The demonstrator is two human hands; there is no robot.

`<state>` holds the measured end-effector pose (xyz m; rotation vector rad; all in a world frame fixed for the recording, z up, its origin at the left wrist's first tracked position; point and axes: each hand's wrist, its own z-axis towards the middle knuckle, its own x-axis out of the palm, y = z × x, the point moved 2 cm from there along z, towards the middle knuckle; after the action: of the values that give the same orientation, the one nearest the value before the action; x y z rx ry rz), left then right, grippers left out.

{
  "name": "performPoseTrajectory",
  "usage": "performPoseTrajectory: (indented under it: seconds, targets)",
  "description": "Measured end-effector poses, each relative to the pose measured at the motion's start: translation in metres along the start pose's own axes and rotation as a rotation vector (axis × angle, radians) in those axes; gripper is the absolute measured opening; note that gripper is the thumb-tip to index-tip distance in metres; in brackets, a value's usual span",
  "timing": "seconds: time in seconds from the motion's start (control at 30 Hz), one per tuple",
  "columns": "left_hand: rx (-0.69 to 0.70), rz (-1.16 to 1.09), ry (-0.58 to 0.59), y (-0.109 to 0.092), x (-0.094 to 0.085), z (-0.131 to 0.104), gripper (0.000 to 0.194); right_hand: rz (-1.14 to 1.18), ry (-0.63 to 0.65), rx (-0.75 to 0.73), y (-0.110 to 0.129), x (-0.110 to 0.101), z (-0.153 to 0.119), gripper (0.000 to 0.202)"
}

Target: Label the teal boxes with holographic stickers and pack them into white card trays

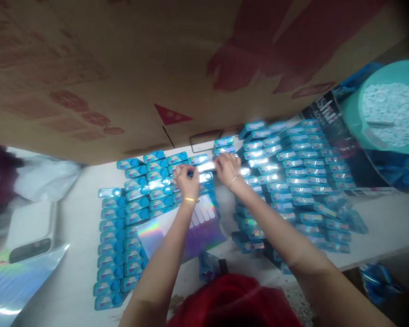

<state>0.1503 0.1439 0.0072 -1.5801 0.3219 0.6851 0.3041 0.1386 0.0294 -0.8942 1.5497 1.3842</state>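
Over the rows of small blue boxes (160,183), both my hands are raised close together. My left hand (188,180) is closed in a pinch at the left end of a bright shiny strip (206,167), which looks like a sticker. At the strip's right end, the fingers of my right hand (227,169) are pinched too. Glare and blur hide the strip's exact edges and whether it touches the box below. A purple holographic sheet (204,238) with several white strip-shaped marks lies on the boxes under my left forearm.
A large cardboard carton (129,81) walls off the back. More blue boxes (301,181) stand in rows at right, some tipped over. A teal tub (352,113) of small white pieces sits far right. At left are a white device (32,225) and a shiny sheet (27,286).
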Motion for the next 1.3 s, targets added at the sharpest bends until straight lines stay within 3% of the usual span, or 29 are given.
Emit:
performPoseTrajectory:
  seconds: [0.17, 0.33, 0.4, 0.57, 0.8, 0.87, 0.97, 1.07, 1.13, 1.2, 1.3]
  targets:
    - [0.000, 0.196, 0.037, 0.001, 0.015, 0.003, 0.007, -0.178, 0.087, -0.060, -0.003, 0.015, 0.011, 0.023]
    - [0.018, 0.312, 0.063, 0.006, 0.024, 0.001, 0.007, -0.249, 0.095, -0.120, -0.009, 0.034, 0.013, 0.026]
    - [0.014, 0.346, 0.053, 0.007, 0.024, 0.002, 0.007, -0.252, 0.081, -0.127, -0.011, 0.038, 0.012, 0.026]
    - [-0.053, 0.360, 0.030, 0.004, 0.017, 0.007, 0.042, -0.229, 0.063, -0.119, -0.013, 0.039, 0.003, 0.024]
    - [-0.055, 0.338, 0.089, 0.000, 0.016, 0.012, 0.043, -0.330, 0.251, -0.341, -0.020, 0.035, -0.001, 0.024]
    - [0.034, 0.234, 0.145, 0.004, -0.003, 0.014, 0.034, -0.358, 0.241, -0.350, -0.017, 0.025, -0.005, 0.025]
    - [0.244, 0.061, 0.298, 0.021, -0.063, 0.013, 0.018, -0.281, 0.081, -0.253, 0.005, 0.003, -0.026, 0.028]
    - [0.342, 0.146, 0.445, 0.049, -0.137, 0.000, 0.024, -0.105, 0.039, -0.329, 0.053, -0.002, -0.066, 0.030]
    - [0.326, 0.283, 0.515, 0.071, -0.173, -0.014, 0.030, -0.019, 0.095, -0.427, 0.090, 0.013, -0.093, 0.033]
    - [0.294, 0.392, 0.592, 0.091, -0.190, -0.028, 0.030, 0.006, 0.151, -0.473, 0.120, 0.036, -0.113, 0.036]
    - [0.295, 0.494, 0.652, 0.107, -0.188, -0.043, 0.025, -0.008, 0.279, -0.463, 0.142, 0.072, -0.123, 0.030]
